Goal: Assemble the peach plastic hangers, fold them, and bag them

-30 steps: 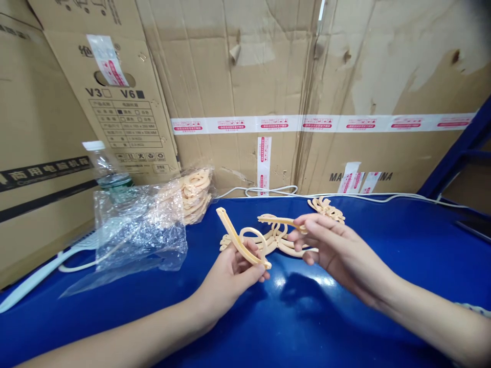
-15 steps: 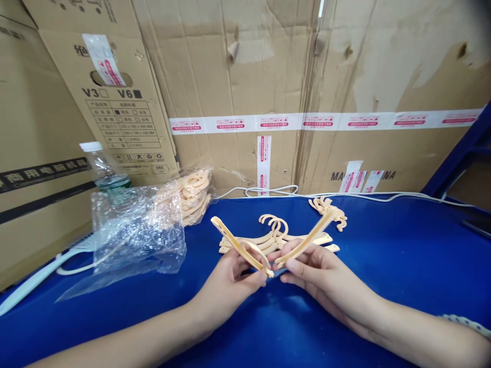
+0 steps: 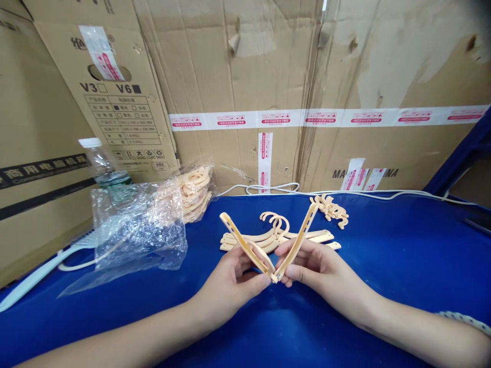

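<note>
My left hand is closed on a beige plastic hanger arm that slants up to the left, with a curved piece beside it. A second hanger arm, slanting up to the right with slots near its tip, is pinched in my right hand. The lower ends of the two arms meet in a V between my fingertips; whether they are locked together I cannot tell. Just behind my hands lie several beige hangers with hooks, flat on the blue table. Small beige hooks form a pile farther back.
At the left, a clear plastic bag lies by bagged beige parts, with a bottle behind. A pale blue-white handled item rests near the left edge. Cardboard walls the back, and a white cable runs along it.
The right hanger arm has come down and left, so its lower end now meets the left one's. My right hand has turned slightly. The view has shifted a little.
</note>
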Action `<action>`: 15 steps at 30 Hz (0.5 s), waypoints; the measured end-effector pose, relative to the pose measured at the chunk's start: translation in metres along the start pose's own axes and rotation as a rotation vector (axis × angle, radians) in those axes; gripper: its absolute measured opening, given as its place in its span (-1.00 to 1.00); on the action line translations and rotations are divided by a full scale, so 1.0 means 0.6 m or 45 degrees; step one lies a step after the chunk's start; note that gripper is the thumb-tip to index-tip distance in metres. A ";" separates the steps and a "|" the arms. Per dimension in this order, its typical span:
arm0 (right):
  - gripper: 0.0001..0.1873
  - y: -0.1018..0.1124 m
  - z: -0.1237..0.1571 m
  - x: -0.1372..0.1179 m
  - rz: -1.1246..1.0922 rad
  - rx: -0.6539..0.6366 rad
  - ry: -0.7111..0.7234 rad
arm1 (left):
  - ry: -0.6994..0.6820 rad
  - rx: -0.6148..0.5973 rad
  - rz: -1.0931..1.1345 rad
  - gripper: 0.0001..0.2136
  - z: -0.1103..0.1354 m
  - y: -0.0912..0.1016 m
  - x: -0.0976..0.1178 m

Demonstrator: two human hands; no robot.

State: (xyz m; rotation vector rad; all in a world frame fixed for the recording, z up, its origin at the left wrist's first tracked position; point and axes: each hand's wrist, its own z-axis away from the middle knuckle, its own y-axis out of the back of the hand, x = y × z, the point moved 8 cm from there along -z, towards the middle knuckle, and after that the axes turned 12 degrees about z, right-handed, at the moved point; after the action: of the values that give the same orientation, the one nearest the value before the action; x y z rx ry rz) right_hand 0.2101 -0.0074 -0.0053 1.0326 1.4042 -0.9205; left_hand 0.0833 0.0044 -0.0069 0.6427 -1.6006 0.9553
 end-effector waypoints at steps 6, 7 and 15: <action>-0.74 0.002 0.001 0.001 0.054 0.027 0.010 | -0.012 0.067 -0.054 -0.80 0.000 0.007 -0.001; -0.74 0.002 0.001 0.001 0.054 0.031 0.005 | -0.010 0.069 -0.060 -0.80 0.001 0.007 -0.001; -0.74 0.002 0.005 -0.002 0.102 0.079 -0.006 | 0.035 0.163 -0.022 -0.75 0.003 0.015 -0.004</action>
State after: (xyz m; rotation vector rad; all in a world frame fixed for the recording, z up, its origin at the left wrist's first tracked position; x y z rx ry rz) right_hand 0.2124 -0.0099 -0.0046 1.1243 1.3277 -0.9123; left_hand 0.0759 0.0076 -0.0114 0.7272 -1.5166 1.0554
